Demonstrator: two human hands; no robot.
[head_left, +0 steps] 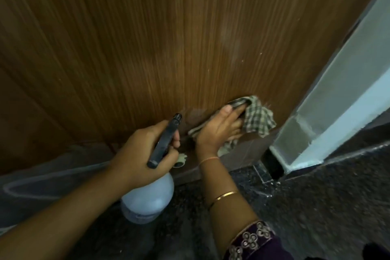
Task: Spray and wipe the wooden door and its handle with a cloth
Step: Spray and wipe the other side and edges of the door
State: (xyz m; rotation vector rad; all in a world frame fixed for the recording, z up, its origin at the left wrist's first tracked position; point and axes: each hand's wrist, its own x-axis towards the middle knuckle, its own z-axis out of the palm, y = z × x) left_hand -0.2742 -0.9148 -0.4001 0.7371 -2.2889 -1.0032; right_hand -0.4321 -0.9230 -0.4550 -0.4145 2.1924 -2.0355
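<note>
A brown wooden door (147,38) with vertical grain fills most of the view. My right hand (219,129) presses a checked cloth (259,120) against the door low down, and a bit of metal handle (238,102) shows above my fingertips. My left hand (145,150) grips the black trigger head of a white spray bottle (147,198), whose nozzle points toward the door. The rest of the handle is hidden under the cloth and hand.
A pale door frame or wall edge (337,91) runs down the right side. Dark speckled stone floor (316,207) lies below. A faint wet patch (230,44) shows on the door above the cloth.
</note>
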